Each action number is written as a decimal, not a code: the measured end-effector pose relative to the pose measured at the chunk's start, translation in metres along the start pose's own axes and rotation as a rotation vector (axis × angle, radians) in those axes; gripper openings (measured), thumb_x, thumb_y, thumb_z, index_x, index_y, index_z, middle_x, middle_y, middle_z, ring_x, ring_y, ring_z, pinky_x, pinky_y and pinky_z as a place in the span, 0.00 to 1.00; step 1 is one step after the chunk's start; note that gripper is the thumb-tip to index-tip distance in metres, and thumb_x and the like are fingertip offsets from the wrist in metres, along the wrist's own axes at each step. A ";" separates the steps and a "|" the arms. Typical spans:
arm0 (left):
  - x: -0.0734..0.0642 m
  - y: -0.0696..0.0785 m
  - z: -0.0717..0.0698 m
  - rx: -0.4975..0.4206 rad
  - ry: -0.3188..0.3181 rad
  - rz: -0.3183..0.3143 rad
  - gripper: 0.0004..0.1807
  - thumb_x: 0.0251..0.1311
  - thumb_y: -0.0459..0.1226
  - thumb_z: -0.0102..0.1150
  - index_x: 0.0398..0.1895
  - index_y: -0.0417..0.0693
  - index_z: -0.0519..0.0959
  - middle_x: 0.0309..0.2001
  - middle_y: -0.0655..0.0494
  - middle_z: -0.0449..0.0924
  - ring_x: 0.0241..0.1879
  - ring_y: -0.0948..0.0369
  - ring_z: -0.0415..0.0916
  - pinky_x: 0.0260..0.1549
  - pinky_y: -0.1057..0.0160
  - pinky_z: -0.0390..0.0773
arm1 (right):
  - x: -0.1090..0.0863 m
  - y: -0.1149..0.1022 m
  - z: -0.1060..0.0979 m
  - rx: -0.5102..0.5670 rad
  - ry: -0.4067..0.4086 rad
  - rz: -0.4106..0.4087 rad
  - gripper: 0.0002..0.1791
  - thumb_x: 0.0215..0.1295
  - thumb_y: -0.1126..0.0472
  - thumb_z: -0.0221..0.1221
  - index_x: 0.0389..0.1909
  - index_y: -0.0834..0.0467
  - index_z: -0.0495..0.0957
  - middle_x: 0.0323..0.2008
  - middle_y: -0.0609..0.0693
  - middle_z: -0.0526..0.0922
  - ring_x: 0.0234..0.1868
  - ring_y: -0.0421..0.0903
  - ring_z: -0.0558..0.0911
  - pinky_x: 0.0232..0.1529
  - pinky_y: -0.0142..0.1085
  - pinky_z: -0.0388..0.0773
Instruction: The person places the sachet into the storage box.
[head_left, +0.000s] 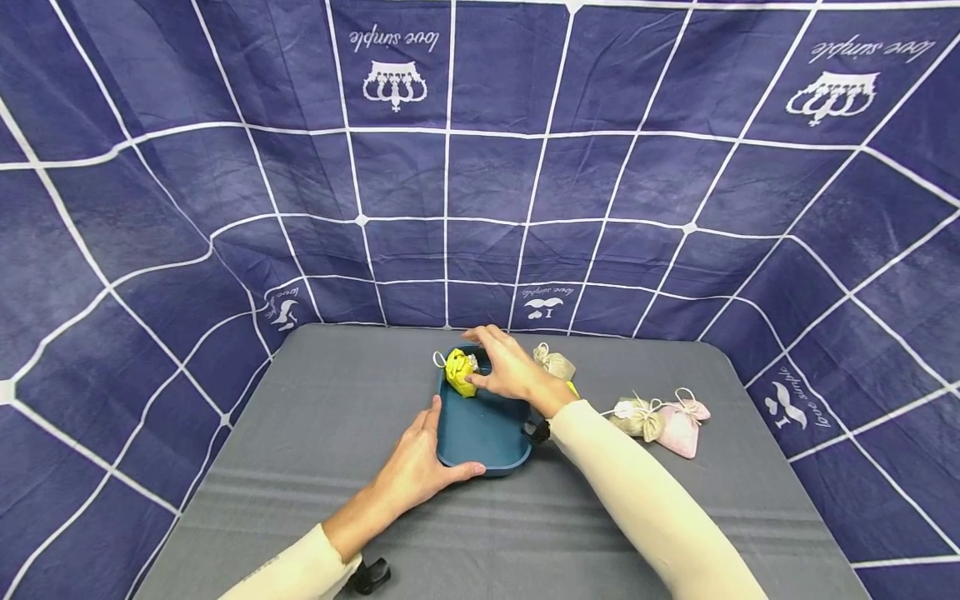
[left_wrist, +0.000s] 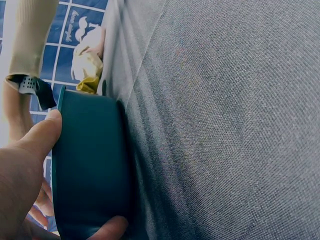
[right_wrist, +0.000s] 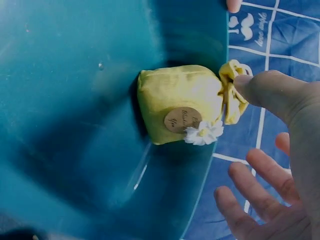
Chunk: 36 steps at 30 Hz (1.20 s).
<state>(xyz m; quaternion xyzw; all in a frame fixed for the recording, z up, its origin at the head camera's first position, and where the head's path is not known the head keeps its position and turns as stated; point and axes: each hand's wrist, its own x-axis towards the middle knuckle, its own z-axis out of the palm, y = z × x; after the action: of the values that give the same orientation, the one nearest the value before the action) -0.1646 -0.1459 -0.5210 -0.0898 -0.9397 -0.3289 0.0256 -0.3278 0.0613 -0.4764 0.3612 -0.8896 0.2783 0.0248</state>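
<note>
A yellow drawstring sachet [head_left: 461, 375] lies inside the far end of a blue tray [head_left: 480, 435]. In the right wrist view the sachet [right_wrist: 175, 102] shows a round brown label and a white flower at its tied neck. My right hand [head_left: 510, 367] is over the tray's far end; its thumb tip is right at the sachet's gathered top, with the other fingers spread apart outside the rim. My left hand [head_left: 416, 458] holds the tray's near left corner, thumb along the front wall and fingers along the left side. The tray wall [left_wrist: 90, 160] fills the middle of the left wrist view.
Right of the tray, behind my right forearm, lie a beige sachet [head_left: 553, 362], another beige sachet [head_left: 637, 418] and a pink sachet [head_left: 686, 425]. A bit of yellow shows by the right wrist. Blue checked cloth [head_left: 480, 175] surrounds the grey table [head_left: 322, 417].
</note>
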 end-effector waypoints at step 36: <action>0.000 0.000 0.000 -0.009 -0.010 -0.011 0.81 0.49 0.66 0.93 0.92 0.26 0.56 0.80 0.26 0.75 0.75 0.33 0.82 0.74 0.36 0.84 | -0.100 0.037 -0.052 -0.130 0.011 0.104 0.48 0.63 0.42 0.85 0.83 0.46 0.77 0.73 0.51 0.84 0.74 0.56 0.85 0.67 0.62 0.89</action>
<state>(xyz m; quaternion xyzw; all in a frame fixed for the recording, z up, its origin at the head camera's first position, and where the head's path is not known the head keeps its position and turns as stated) -0.1643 -0.1458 -0.5210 -0.0861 -0.9388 -0.3330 0.0187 -0.2865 0.1733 -0.4746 0.3105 -0.9233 0.2229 0.0386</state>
